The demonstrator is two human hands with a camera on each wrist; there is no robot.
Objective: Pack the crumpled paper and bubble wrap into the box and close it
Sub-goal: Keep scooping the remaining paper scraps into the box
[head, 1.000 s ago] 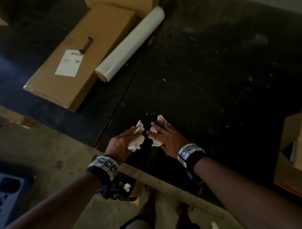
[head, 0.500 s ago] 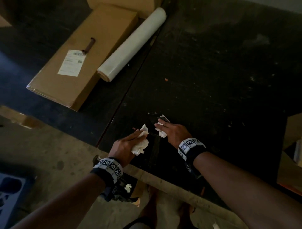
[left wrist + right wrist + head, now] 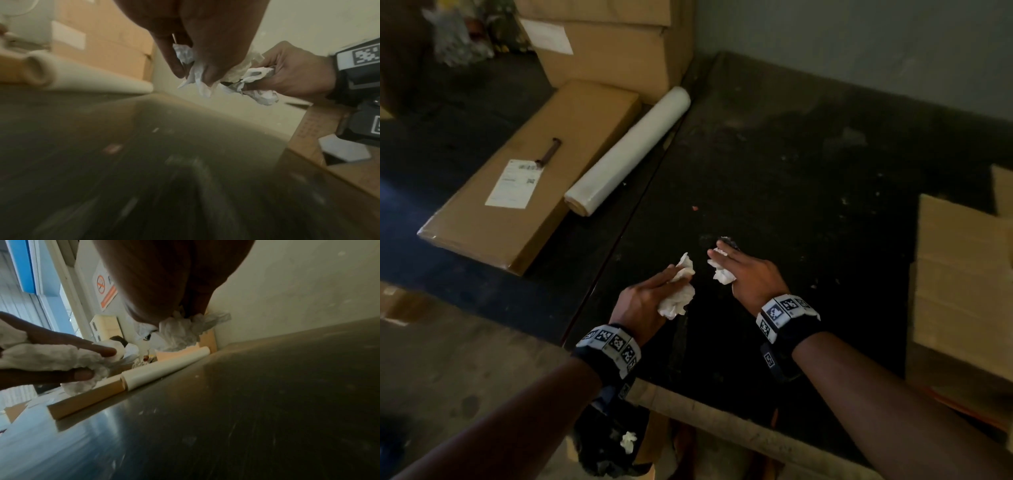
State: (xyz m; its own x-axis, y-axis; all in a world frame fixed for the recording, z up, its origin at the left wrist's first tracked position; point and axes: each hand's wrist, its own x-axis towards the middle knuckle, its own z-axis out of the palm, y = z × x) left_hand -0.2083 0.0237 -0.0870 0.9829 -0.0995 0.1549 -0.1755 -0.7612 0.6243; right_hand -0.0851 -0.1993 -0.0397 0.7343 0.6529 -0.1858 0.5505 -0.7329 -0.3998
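Each hand holds a wad of crumpled white paper above the dark table (image 3: 808, 178). My left hand (image 3: 650, 294) grips one wad (image 3: 678, 297), which bulges out past the thumb and fingers (image 3: 193, 71). My right hand (image 3: 743, 274) pinches a smaller wad (image 3: 722, 274), seen under its fingers in the right wrist view (image 3: 180, 332). The two hands hang a short gap apart, raised off the table. A brown cardboard box flap (image 3: 959, 274) lies at the table's right edge. No bubble wrap shows that I can tell.
A roll of clear film (image 3: 630, 154) lies at the table's left, beside a flat labelled carton (image 3: 527, 185). Larger cartons (image 3: 616, 44) stack at the back by the wall. Below the near edge, a dark bag (image 3: 613, 445) holds a bit of white paper.
Both hands have lifted off the table with their paper wads and drawn slightly apart. The view has tilted up, bringing the back cartons and the right-hand box flap into sight.
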